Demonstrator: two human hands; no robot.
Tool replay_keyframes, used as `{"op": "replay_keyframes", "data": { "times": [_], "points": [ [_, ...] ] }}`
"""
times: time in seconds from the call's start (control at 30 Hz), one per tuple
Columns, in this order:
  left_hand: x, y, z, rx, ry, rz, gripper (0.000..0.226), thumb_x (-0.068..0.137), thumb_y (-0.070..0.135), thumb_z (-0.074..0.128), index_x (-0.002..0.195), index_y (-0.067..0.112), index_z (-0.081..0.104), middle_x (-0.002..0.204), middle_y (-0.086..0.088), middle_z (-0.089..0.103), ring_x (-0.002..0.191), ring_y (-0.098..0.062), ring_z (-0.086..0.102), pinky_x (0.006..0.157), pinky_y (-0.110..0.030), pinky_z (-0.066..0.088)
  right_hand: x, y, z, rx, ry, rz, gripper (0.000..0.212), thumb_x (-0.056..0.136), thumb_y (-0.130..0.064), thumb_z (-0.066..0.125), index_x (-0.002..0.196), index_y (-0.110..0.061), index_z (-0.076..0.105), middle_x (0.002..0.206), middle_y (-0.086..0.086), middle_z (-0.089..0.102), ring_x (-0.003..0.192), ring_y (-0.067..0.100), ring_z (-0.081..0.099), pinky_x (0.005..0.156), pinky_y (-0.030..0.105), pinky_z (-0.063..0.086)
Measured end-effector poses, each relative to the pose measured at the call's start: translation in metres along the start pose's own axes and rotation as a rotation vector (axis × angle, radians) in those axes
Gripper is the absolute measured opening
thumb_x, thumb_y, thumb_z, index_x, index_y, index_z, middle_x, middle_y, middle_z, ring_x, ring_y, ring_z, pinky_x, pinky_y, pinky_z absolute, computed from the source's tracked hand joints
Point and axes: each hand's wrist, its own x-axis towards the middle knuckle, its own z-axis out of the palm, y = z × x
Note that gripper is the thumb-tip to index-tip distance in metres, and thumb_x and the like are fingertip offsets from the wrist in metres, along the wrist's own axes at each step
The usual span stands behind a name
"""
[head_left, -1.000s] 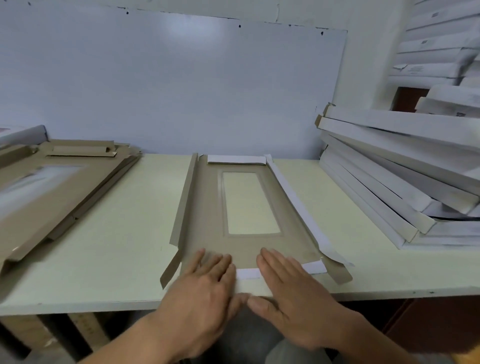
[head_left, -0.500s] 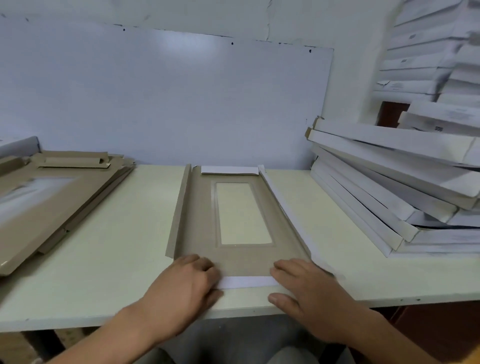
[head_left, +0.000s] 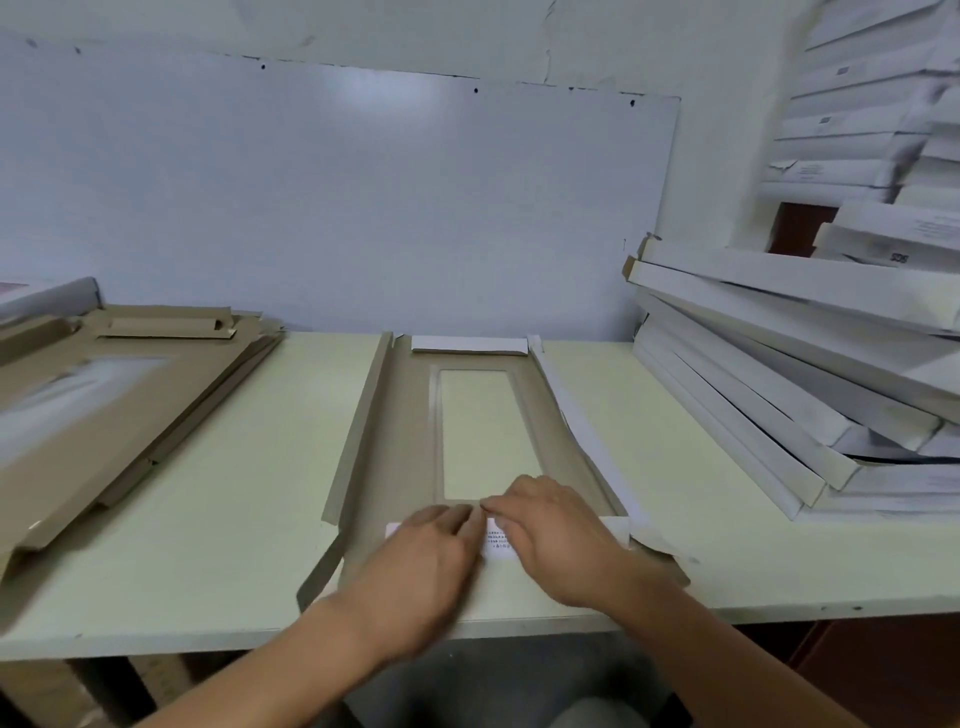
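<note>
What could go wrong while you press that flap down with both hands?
1. The left hand and right hand press the white flap of the cardboard blank just below its window; the narrow part there could crease or tear.
2. The blank lies near the front edge of the table, so a hard push might slide it off.
3. The white boxes on the right lean in a tilted pile and could slip onto the work.

Packing workshop: stacked flat boxes (head_left: 779, 374), worktable (head_left: 208, 519).
</note>
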Motion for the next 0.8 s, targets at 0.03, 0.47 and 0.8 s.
{"op": "replay_keyframes", "data": {
  "times": [0.03, 0.47, 0.8],
  "points": [
    [-0.002, 0.003, 0.005, -0.047, -0.051, -0.006, 0.055, 0.104, 0.039, 0.027, 0.151, 0.01, 0.022, 0.155, -0.008, 0.031, 0.141, -0.024, 0.027, 0.116, -0.03, 0.02, 0.0, -0.002, 0.005, -0.021, -0.022, -0.029, 0.039, 0.106, -0.029, 0.032, 0.141, -0.027, 0.05, 0.134, -0.002, 0.052, 0.123, 0.02, 0.044, 0.108, 0.037, 0.034],
    [-0.036, -0.013, -0.009, 0.298, -0.514, -0.088, 0.117, 0.07, 0.086, -0.008, 0.151, 0.002, -0.018, 0.159, -0.018, -0.022, 0.146, -0.03, -0.026, 0.118, -0.05, -0.017, -0.032, 0.041, 0.003, -0.041, -0.305, 0.203, 0.112, 0.067, -0.087, -0.016, 0.158, -0.022, -0.015, 0.165, -0.01, -0.02, 0.148, 0.002, -0.022, 0.122, 0.036, -0.011],
    [-0.051, -0.055, -0.018, 0.023, 0.126, -0.245, 0.097, 0.083, 0.08, -0.008, 0.157, 0.019, 0.003, 0.164, 0.004, -0.009, 0.148, -0.01, -0.02, 0.12, -0.042, -0.015, -0.027, 0.035, -0.023, 0.069, -0.079, 0.24, 0.09, 0.085, -0.081, -0.004, 0.104, -0.026, 0.066, 0.118, -0.002, 0.066, 0.114, 0.019, 0.057, 0.105, 0.044, 0.043]
  ]
}}
